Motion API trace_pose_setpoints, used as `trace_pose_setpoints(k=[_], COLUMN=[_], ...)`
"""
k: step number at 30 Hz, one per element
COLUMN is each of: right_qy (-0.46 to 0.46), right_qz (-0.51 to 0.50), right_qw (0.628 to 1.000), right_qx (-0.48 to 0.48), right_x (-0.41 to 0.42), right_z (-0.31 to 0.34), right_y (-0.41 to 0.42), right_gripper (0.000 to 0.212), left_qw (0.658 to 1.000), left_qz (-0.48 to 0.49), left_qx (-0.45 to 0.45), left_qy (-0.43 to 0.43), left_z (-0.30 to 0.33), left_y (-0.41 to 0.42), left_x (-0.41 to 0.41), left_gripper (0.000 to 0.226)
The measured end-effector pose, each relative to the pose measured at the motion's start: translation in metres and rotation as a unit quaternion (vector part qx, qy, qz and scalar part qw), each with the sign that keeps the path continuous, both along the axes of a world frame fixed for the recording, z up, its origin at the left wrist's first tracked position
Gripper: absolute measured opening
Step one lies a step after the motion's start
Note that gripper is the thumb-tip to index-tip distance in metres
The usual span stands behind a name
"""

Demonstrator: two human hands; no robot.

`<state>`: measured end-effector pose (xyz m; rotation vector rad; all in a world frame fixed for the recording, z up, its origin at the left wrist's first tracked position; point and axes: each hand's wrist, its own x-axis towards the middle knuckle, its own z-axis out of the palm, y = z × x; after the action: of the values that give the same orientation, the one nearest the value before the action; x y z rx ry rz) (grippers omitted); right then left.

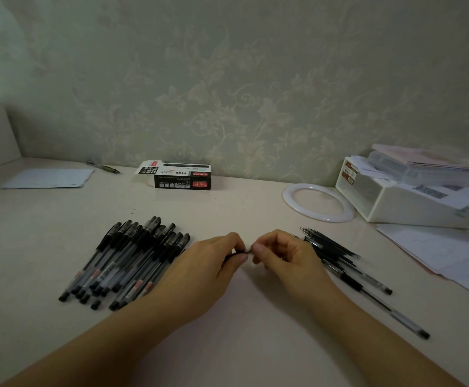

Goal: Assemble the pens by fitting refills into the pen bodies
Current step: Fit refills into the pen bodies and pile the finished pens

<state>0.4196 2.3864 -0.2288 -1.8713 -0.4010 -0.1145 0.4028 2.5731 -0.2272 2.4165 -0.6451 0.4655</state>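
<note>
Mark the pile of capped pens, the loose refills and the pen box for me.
pile of capped pens (127, 261), head view, middle of the pile.
loose refills (329, 245), head view, mid-bundle.
pen box (183, 181), head view, black front face.

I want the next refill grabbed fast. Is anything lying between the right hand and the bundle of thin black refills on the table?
Nothing visible does. The bundle of thin black refills lies just beyond the right hand on the pale table, with no object between them. Both hands, including the left hand, pinch a small dark pen part.
</note>
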Motion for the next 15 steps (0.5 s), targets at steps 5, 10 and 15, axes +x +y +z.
trace_pose_setpoints(k=[5,10,15], right_qy=[0.029,-0.067,-0.089], right_qz=[-0.066,-0.086,-0.060], right_qw=[0.993,0.991,0.971], right_qx=[0.089,-0.074,-0.214], right_x=[0.0024,-0.0019,-0.0033], right_z=[0.0024,0.0038,-0.0016], right_y=[-0.0033,-0.0073,-0.0039], right_gripper=[0.007,0.012,0.011], left_qw=[1.000,1.000,1.000], left_qz=[0.003,0.010,0.015], left_qx=[-0.009,-0.012,-0.007], left_qy=[-0.009,-0.010,-0.008], left_z=[0.0012,0.0010,-0.0001], left_y=[0.0002,0.0017,0.0017], left_x=[-0.0010,0.0003,0.0013], left_gripper=[0.013,0.013,0.013])
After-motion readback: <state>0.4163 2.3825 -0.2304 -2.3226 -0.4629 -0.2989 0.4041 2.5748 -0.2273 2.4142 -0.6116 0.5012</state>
